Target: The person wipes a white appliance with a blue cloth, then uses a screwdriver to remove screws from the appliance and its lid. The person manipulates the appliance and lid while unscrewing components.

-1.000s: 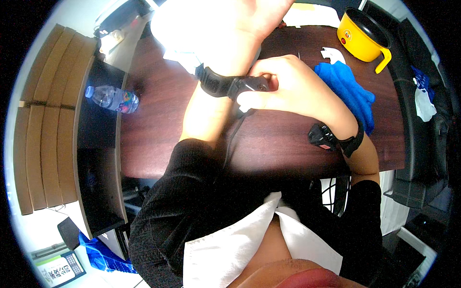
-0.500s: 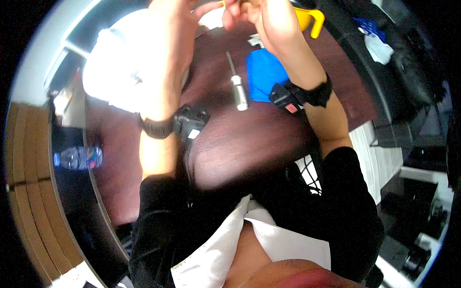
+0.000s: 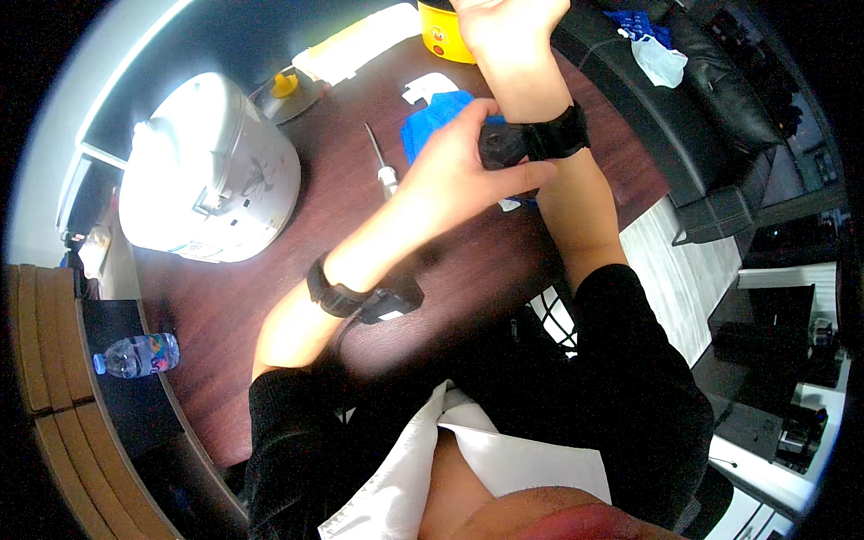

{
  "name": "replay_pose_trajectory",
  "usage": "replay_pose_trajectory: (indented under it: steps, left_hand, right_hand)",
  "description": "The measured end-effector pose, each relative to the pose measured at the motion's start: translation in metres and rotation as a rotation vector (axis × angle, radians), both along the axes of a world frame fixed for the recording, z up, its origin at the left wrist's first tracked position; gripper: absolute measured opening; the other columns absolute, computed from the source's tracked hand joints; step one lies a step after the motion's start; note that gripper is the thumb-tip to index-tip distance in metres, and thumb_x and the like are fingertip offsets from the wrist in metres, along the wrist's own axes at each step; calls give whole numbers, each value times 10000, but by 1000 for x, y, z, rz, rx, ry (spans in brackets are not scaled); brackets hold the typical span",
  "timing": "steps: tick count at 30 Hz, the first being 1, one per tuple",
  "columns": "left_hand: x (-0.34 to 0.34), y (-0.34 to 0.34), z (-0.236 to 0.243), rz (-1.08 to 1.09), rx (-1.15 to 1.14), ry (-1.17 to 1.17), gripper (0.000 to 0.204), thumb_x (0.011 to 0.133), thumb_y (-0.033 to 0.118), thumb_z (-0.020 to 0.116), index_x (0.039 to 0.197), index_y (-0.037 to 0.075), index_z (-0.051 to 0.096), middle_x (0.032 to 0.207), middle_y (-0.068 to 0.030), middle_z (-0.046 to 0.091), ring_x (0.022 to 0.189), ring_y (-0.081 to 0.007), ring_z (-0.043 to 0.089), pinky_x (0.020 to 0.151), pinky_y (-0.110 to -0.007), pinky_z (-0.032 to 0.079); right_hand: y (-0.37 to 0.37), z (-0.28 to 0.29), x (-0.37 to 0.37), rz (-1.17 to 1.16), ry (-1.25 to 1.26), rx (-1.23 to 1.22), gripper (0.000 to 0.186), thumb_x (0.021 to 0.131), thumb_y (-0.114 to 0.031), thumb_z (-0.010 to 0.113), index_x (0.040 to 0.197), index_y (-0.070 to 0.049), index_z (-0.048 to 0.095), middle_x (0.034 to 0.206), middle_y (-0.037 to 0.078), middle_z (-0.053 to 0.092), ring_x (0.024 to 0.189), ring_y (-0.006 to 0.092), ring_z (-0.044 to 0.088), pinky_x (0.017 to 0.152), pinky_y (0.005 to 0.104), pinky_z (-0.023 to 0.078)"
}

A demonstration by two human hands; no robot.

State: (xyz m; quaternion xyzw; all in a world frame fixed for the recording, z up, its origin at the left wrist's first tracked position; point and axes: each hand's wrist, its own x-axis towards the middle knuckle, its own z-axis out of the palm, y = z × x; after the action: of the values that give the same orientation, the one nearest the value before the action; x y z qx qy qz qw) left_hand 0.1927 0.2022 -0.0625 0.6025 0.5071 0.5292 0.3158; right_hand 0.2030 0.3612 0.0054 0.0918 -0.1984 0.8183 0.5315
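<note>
My left hand (image 3: 463, 157) grips the black device (image 3: 504, 142) strapped on my right wrist, thumb below it and fingers above. My right hand (image 3: 504, 31) is raised at the top beside the yellow pot (image 3: 441, 40), its fingers mostly hidden or out of frame. Another black strapped device (image 3: 387, 301) is on my left wrist. A blue cloth (image 3: 427, 121) lies partly behind my left hand, with a screwdriver (image 3: 388, 178) to its left. A white lidded appliance (image 3: 207, 171) stands at the left on the brown table (image 3: 207, 360).
A plastic bottle (image 3: 135, 357) lies at the left near cardboard boxes (image 3: 58, 351). A pale bundle (image 3: 355, 45) and small yellow object (image 3: 284, 85) are at the back. A black leather sofa (image 3: 684, 144) with bags (image 3: 657, 58) borders the right.
My right hand no longer grips my left wrist; it has risen to the top, and my left hand has moved over onto the right wrist's device. The view has shifted, showing more white appliance.
</note>
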Motion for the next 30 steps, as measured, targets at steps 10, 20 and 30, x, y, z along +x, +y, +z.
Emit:
replay_pose_trajectory:
  steps: [10, 20, 30]
  left_hand:
    - [-2, 4, 1, -175, -4, -235, 352, 796, 66, 742, 1102, -5, 584, 918, -73, 691, 850, -119, 676, 755, -257, 535]
    - [1, 8, -11, -37, 79, -161, 353, 796, 113, 756, 1084, -29, 608, 899, -100, 705, 820, -124, 681, 735, -263, 535]
    - [3, -5, 7, 87, -5, -61, 390, 781, 177, 777, 1072, -31, 623, 908, -122, 715, 817, -159, 692, 730, -285, 540]
  right_hand:
    - [-7, 12, 19, 408, 205, -24, 319, 906, -247, 374, 609, -139, 329, 524, -7, 273, 478, 144, 321, 613, 315, 348]
    - [4, 3, 5, 291, 167, 77, 334, 893, -253, 391, 582, -153, 320, 503, -12, 253, 466, 141, 299, 569, 306, 314]
    - [-12, 8, -2, 106, 71, 230, 370, 901, -324, 408, 595, -130, 336, 526, -9, 246, 501, 147, 270, 569, 325, 280]
